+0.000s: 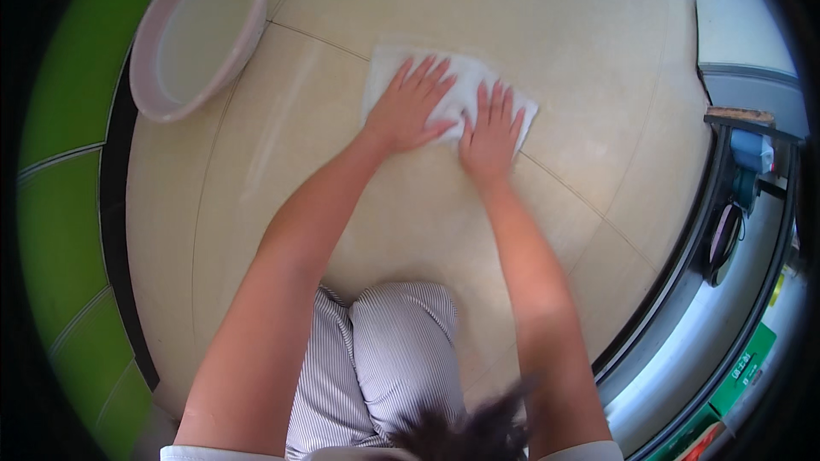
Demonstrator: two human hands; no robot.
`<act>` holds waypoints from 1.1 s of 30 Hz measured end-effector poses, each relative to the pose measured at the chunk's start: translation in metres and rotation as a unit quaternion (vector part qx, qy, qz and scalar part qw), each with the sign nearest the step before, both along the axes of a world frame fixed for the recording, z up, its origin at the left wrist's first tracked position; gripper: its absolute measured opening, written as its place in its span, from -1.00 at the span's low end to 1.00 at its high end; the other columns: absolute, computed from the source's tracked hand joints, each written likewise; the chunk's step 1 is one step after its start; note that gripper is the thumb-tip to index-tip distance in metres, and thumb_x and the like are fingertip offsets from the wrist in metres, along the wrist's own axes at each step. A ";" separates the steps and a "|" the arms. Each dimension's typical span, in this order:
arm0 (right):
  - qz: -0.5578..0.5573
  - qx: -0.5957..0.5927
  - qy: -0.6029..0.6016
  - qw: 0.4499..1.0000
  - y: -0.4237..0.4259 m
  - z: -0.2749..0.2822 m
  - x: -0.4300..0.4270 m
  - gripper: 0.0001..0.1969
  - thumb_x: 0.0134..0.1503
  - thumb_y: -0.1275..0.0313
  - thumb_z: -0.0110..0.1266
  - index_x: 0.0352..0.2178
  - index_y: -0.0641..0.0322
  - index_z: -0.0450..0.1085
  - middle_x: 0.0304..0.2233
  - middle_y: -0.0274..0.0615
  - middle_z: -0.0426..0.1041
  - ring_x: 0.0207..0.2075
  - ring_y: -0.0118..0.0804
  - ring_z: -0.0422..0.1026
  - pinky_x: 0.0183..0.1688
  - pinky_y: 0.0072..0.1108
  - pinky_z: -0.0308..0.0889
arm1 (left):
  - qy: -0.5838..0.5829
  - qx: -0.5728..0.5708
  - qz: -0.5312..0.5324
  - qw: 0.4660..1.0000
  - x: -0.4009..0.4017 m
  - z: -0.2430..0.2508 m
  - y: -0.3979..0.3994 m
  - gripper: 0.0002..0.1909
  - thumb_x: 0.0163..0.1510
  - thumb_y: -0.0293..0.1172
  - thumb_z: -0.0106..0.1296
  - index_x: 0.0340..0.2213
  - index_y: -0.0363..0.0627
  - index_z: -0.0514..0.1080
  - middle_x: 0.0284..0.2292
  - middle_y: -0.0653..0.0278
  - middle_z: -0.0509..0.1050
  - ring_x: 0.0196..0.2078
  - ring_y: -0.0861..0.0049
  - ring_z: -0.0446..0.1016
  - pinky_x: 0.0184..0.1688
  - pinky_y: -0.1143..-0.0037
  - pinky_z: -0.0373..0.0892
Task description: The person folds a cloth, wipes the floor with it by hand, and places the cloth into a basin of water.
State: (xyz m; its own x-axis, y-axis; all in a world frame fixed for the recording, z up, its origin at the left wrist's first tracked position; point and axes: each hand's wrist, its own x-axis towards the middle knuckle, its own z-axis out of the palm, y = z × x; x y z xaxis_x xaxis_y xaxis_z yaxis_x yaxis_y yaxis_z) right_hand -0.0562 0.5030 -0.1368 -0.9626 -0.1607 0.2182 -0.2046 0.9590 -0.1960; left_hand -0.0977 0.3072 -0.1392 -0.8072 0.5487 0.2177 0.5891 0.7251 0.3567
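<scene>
A white cloth (471,70) lies spread flat on the beige tiled floor (410,218). My left hand (410,105) presses palm down on its left part, fingers spread. On its right part rests my right hand (492,131), also palm down with the fingers apart. Neither hand grips the cloth. Both arms reach forward over my knees, which are in striped trousers. A pink plastic basin (253,32) with cloudy liquid in it stands on the floor at the upper left.
Green cabinet fronts (64,205) with a dark base run along the left. At the right stands a dark-framed shelf rack (688,237) holding several items, among them a green box (743,368). A white cabinet or appliance (737,32) is at the upper right.
</scene>
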 end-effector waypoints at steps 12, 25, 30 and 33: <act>0.014 -0.046 -0.113 0.992 -0.010 0.001 0.213 -0.22 0.09 0.13 0.00 0.29 0.26 0.02 0.35 0.13 -0.09 0.39 0.17 -0.16 0.33 0.11 -0.36 | -0.118 -0.049 -0.119 0.985 0.167 0.017 -0.027 -0.11 0.06 0.22 -0.06 0.27 -0.08 0.09 0.34 0.08 -0.03 0.41 0.14 -0.15 0.38 0.07 -0.27; 0.019 -0.011 0.018 1.000 -0.013 -0.005 -0.004 -0.26 0.10 0.16 0.00 0.28 0.17 0.05 0.32 0.03 0.03 0.38 0.05 -0.10 0.35 0.03 -0.29 | -0.004 0.029 0.071 0.997 0.022 0.006 -0.006 -0.32 0.12 -0.02 -0.02 0.21 -0.04 0.19 0.28 0.15 0.12 0.35 0.13 0.03 0.35 0.11 -0.13; 0.063 -0.056 -0.044 0.995 -0.027 0.004 0.037 -0.24 0.08 0.27 0.01 0.30 0.20 0.00 0.35 0.04 -0.04 0.38 0.10 -0.10 0.35 0.04 -0.32 | -0.010 0.028 0.093 0.995 0.065 0.006 -0.023 -0.34 0.13 -0.05 -0.05 0.19 -0.09 0.20 0.27 0.11 0.14 0.34 0.15 0.04 0.35 0.13 -0.11; 0.123 -0.056 -0.109 0.985 -0.050 0.012 0.105 -0.22 0.09 0.20 -0.02 0.30 0.26 -0.02 0.37 0.04 -0.10 0.40 0.10 -0.18 0.35 0.05 -0.37 | -0.060 -0.009 0.084 0.995 0.133 0.012 -0.062 -0.31 0.10 -0.04 -0.03 0.21 -0.08 0.19 0.29 0.12 0.11 0.36 0.17 0.01 0.36 0.14 -0.14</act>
State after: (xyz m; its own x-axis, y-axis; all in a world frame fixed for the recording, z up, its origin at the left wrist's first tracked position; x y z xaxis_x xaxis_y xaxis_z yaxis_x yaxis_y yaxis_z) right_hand 0.0484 0.4526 -0.1252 -0.9235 -0.3815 0.0394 -0.3690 0.8557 -0.3628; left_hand 0.0349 0.2455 -0.1268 -0.9073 0.4069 0.1055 0.4130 0.8162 0.4040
